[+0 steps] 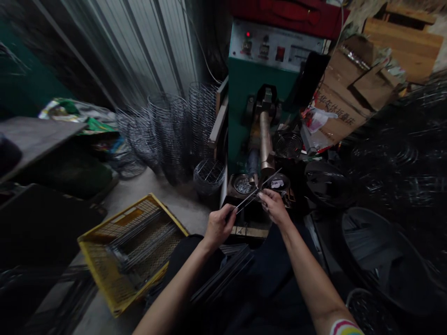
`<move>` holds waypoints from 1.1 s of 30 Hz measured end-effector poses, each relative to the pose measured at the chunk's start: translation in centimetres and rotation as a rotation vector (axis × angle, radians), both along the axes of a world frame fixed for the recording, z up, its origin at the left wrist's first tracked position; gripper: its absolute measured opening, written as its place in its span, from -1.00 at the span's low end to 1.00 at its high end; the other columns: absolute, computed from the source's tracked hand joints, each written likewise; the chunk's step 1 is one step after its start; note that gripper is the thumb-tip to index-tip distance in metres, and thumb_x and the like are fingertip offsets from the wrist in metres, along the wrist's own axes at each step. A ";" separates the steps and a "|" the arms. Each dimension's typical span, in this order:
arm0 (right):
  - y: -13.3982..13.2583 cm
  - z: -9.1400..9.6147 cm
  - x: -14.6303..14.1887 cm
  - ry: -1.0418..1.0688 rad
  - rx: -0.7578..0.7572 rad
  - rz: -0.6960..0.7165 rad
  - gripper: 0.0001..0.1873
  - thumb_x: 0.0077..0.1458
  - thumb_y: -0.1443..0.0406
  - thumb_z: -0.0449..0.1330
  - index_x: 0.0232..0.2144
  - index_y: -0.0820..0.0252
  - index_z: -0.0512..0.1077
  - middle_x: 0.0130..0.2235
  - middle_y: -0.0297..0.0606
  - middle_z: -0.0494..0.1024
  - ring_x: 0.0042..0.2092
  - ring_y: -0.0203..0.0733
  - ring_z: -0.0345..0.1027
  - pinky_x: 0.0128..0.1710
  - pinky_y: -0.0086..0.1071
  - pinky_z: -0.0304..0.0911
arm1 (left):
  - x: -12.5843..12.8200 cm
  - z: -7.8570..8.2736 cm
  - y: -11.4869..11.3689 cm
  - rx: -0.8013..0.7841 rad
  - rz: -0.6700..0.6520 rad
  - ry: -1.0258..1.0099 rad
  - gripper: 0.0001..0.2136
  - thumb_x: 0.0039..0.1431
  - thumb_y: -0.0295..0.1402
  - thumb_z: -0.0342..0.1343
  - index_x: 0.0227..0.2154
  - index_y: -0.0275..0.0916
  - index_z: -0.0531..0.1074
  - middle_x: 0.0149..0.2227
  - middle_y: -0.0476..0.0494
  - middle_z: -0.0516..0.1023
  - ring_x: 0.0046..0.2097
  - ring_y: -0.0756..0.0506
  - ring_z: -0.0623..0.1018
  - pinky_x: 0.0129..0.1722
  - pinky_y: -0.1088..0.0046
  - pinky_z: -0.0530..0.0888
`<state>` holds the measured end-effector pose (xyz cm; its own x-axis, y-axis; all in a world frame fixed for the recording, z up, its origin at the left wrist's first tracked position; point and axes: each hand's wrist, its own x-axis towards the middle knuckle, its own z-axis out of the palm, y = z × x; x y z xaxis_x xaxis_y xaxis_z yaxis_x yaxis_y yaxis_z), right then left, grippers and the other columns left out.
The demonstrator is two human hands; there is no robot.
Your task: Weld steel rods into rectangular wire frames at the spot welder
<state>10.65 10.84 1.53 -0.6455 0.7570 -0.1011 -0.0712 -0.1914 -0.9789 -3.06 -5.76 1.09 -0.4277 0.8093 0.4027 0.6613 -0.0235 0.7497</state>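
Observation:
My left hand [220,224] is closed in a pinch on the near end of a thin bent metal wire [246,199], which slants up and to the right. My right hand [274,204] has its thumb and fingers pressed together at the wire's middle; what lies between those fingertips is too small to make out. Just above them is the lower electrode tip [254,179] of a green spot welder [240,107], with the brass-coloured arm [266,139] over it. A round dish of small metal pieces [242,184] sits left of the tip, and another dish [280,182] to the right.
At lower left, a yellow plastic crate [120,304] holds bundled metal wires. Stacks of round wire racks [167,130] stand against the corrugated wall. Cardboard boxes [337,111] lie right of the welder. A dark round tub [380,251] stands at lower right.

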 end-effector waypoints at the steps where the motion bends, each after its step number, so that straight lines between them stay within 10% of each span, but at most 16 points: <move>1: 0.0 0.0 0.0 0.003 0.002 0.004 -0.63 -0.06 0.09 0.32 -0.56 0.17 0.26 -0.68 -0.57 0.11 -0.68 -0.51 -0.13 -0.70 -0.53 -0.25 | 0.0 0.0 0.0 0.005 0.000 -0.001 -0.84 0.27 -0.34 0.00 -0.39 -0.24 0.41 -0.55 -0.01 0.45 -0.54 0.04 0.43 -0.48 0.55 0.30; 33: 0.8 0.1 0.5 0.005 -0.051 -0.135 -0.57 -0.13 0.05 0.37 -0.55 0.17 0.26 -0.69 -0.60 0.08 -0.70 -0.53 -0.15 -0.72 -0.58 -0.25 | 0.2 -1.7 2.7 0.090 -0.037 0.236 -0.84 0.31 -0.38 -0.06 -0.35 -0.22 0.39 -0.49 -0.08 0.52 -0.48 -0.01 0.51 -0.44 0.52 0.32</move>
